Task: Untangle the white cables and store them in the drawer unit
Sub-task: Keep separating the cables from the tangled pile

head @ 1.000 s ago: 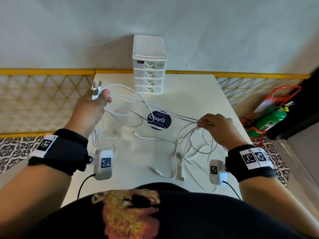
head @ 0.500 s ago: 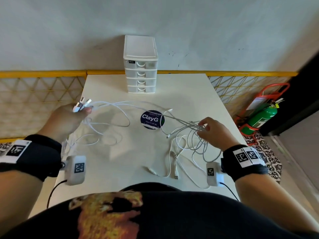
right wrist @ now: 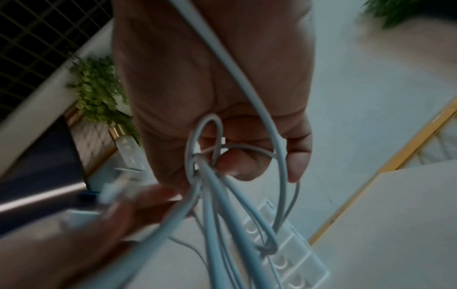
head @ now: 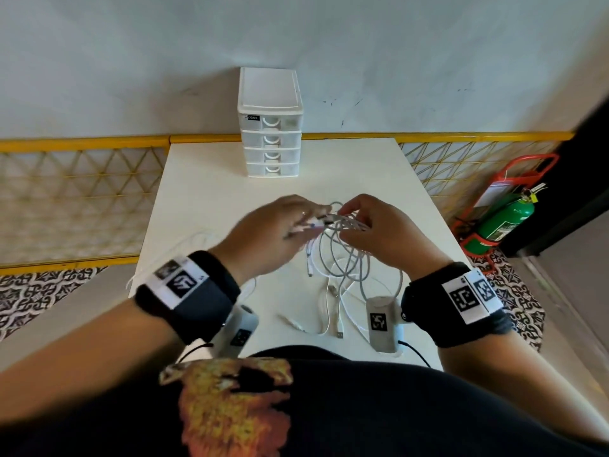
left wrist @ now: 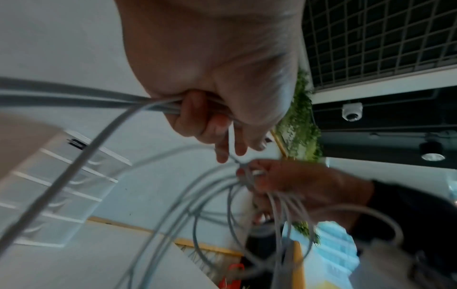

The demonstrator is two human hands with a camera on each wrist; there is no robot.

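From the head view, the left hand and right hand meet above the table, both pinching the white cables, whose loops hang down to the table. The drawer unit stands at the far edge, all drawers closed. From the left wrist, the fingers curl tight round several strands. From the right wrist, the fingers pinch a small loop. This looks like the untangling step; next, one end likely needs pulling through that loop.
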